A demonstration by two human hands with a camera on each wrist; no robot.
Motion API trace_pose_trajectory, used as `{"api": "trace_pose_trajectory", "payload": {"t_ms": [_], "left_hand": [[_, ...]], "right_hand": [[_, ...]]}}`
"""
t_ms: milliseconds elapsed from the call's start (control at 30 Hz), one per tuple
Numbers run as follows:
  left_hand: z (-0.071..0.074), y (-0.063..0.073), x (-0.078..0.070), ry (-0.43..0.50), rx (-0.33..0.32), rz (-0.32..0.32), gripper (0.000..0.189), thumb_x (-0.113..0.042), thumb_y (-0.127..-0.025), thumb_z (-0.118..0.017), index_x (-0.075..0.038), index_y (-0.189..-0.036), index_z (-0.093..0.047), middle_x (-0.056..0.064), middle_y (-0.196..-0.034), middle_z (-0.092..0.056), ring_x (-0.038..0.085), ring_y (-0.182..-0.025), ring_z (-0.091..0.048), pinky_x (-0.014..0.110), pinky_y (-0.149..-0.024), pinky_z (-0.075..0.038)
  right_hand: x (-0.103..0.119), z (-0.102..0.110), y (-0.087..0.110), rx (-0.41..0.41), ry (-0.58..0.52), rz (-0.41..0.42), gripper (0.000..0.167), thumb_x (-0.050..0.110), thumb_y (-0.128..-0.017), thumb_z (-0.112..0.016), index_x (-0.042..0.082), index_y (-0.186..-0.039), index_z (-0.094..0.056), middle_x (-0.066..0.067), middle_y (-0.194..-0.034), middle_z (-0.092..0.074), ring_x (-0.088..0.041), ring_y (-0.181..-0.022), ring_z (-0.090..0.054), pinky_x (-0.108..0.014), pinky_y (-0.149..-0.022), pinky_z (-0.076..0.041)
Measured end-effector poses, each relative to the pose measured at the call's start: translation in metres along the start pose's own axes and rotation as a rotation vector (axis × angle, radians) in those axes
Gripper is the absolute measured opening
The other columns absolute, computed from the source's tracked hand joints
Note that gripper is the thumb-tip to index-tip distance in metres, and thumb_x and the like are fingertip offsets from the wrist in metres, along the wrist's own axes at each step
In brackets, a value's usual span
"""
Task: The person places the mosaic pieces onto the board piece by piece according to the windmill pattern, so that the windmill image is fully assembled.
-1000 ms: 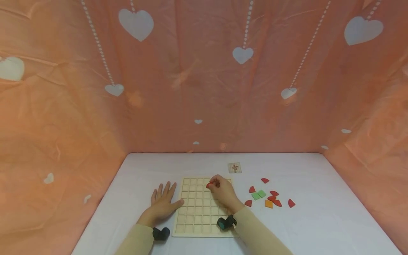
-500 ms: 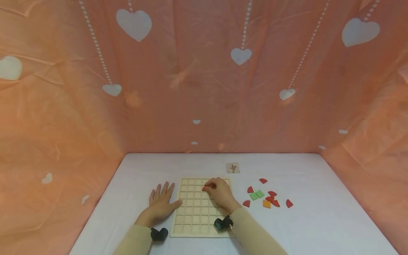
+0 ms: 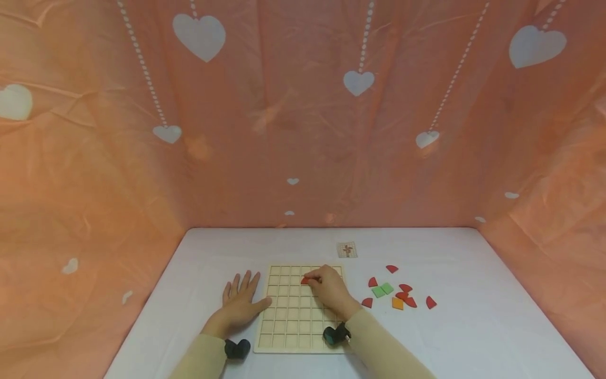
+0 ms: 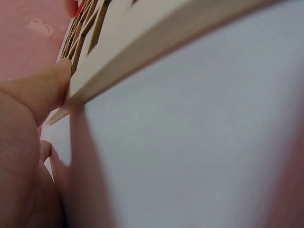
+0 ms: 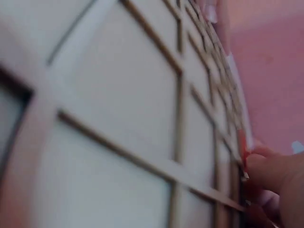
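A pale wooden board (image 3: 292, 326) with a grid of square recesses lies on the white table. Near its upper rows, my right hand (image 3: 330, 289) pinches a red quarter-circle tile (image 3: 304, 281) between thumb and fingers. The same red tile (image 5: 242, 142) shows at the fingertips in the right wrist view, close over the grid. My left hand (image 3: 240, 305) lies flat with fingers spread left of the board, its thumb (image 4: 57, 78) resting on the board's edge.
Right of the board lie several red quarter-circle tiles (image 3: 431, 302), two green square tiles (image 3: 387, 288) and an orange square tile (image 3: 397, 303). A small printed pattern card (image 3: 347, 249) lies behind the board. Orange cloth (image 3: 303, 158) with white hearts surrounds the table.
My right hand has moved the red tile slightly left and down over the grid, then stayed almost still during the last half second. The left hand has kept its place.
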State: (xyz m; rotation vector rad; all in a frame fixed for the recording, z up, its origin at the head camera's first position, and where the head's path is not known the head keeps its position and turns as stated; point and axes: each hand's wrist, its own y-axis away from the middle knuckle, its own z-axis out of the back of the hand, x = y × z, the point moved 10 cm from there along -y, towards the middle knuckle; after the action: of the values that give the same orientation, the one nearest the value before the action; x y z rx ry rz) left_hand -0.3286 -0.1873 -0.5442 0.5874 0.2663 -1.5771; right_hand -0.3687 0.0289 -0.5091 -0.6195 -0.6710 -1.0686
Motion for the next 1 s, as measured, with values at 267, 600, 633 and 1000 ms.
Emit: {"api": "trace_pose_trajectory", "payload": {"t_ms": [267,600,633,1000], "left_hand": [[0.000,0.002,-0.003,0.007,0.005,-0.009,0.088,-0.056,-0.092,-0.055,-0.007,-0.155,-0.017,0.020,-0.160,-0.002,0.042,-0.144,0.012,0.057,-0.110,0.015],[0.008,0.006,-0.006,0.003,-0.009,-0.011,0.088,-0.055,-0.092,-0.056,-0.004,-0.154,-0.020,0.022,-0.159,-0.004,0.044,-0.143,0.010,0.058,-0.110,0.014],[0.007,0.005,-0.005,0.002,-0.007,-0.012,0.088,-0.055,-0.092,-0.056,-0.004,-0.154,-0.020,0.022,-0.159,-0.004,0.044,-0.143,0.010,0.058,-0.110,0.014],[0.002,0.003,-0.004,0.012,0.006,-0.006,0.089,-0.057,-0.091,-0.055,-0.006,-0.154,-0.018,0.022,-0.160,-0.003,0.043,-0.143,0.011,0.057,-0.110,0.015]], "right_hand": [[0.001,0.037,0.016,-0.011,0.040,-0.024,0.025,0.017,-0.097,-0.059,0.010,-0.120,-0.066,0.001,-0.106,-0.063,-0.013,-0.090,-0.058,-0.034,-0.078,-0.051],[-0.067,0.109,0.038,-0.136,0.069,-0.231,0.027,0.022,-0.092,-0.068,0.012,-0.117,-0.067,0.001,-0.100,-0.063,-0.013,-0.079,-0.056,-0.028,-0.065,-0.050],[-0.071,0.114,0.041,-0.137,0.072,-0.232,0.028,0.022,-0.092,-0.068,0.010,-0.117,-0.067,0.000,-0.100,-0.063,-0.014,-0.080,-0.057,-0.029,-0.067,-0.050],[-0.098,0.132,0.060,-0.139,0.163,-0.324,0.031,0.030,-0.087,-0.073,0.008,-0.107,-0.068,-0.006,-0.100,-0.064,-0.024,-0.092,-0.057,-0.046,-0.088,-0.050]]}}
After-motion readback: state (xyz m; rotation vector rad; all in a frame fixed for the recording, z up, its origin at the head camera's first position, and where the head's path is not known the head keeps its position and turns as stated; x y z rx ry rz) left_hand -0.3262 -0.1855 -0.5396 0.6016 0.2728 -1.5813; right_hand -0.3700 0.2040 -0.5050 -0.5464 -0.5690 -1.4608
